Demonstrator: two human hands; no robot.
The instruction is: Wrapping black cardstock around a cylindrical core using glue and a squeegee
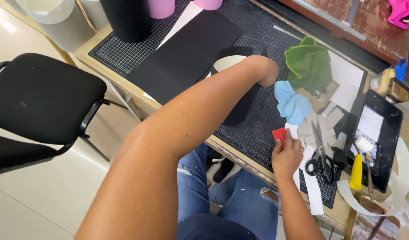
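My left arm reaches across the black cutting mat (258, 129), and my left hand (267, 71) goes down inside a black cylinder (240, 106) with a pale lining, so its fingers are hidden. My right hand (286, 155) rests at the mat's near edge and pinches a small red card-like scraper (279, 134). A white paper strip (312, 186) lies just right of that hand. A large black sheet (186, 51) lies on the mat beyond the cylinder.
A light blue cloth (291, 104) and a green cloth (309, 64) lie on the mat, with grey card scraps (322, 122) and black-handled scissors (320, 153) nearby. A black tray (384, 111) with a yellow-handled tool (356, 171) sits right. A black chair (40, 95) stands left.
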